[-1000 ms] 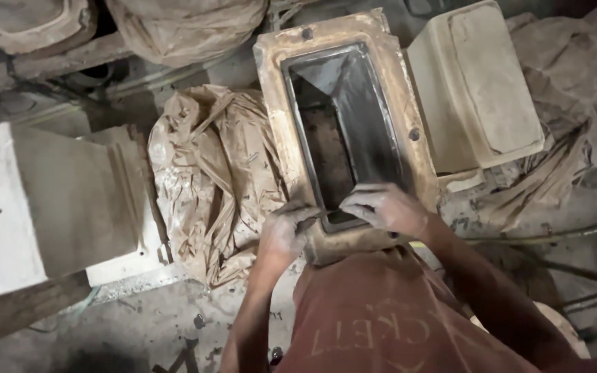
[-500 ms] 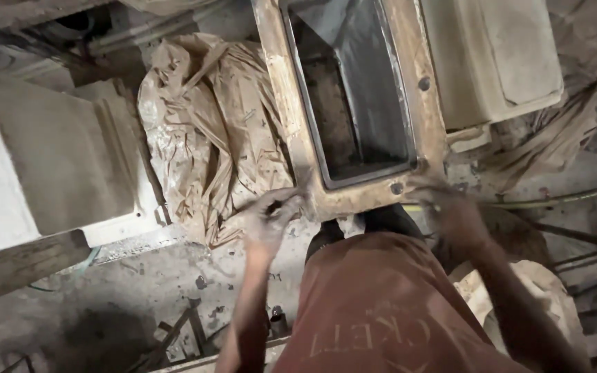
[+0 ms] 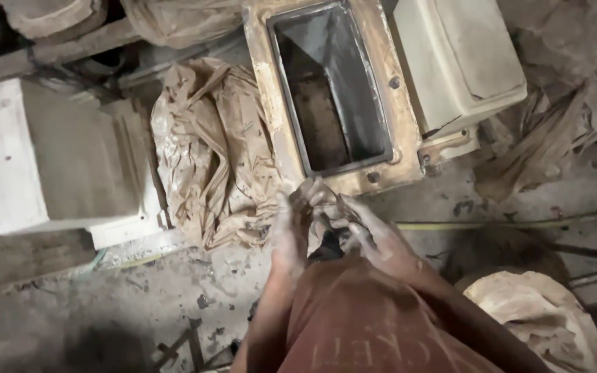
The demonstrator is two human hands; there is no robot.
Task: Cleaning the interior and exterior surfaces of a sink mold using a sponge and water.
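My left hand [image 3: 286, 231] and my right hand [image 3: 371, 238] meet just below the near rim of a rectangular plaster mould [image 3: 265, 103]. The mould has a tan rim and a deep dark cavity. Both hands are coated in pale clay. Their fingertips overlap and touch each other, and whether anything small lies between them is hidden. Neither hand touches the mould. My reddish-brown shirt [image 3: 367, 324] fills the bottom of the view.
Crumpled brown plastic sheeting [image 3: 215, 152] lies left of the mould. A white block mould [image 3: 50, 159] stands at far left, and a cream cast box [image 3: 461, 59] at upper right. A sheet-wrapped lump [image 3: 540, 318] sits lower right. Thin rods [image 3: 519, 224] cross the dusty floor.
My hands left the mould's near rim, drew apart, then came together in front of me. The view shifted so the mould sits higher in the frame.
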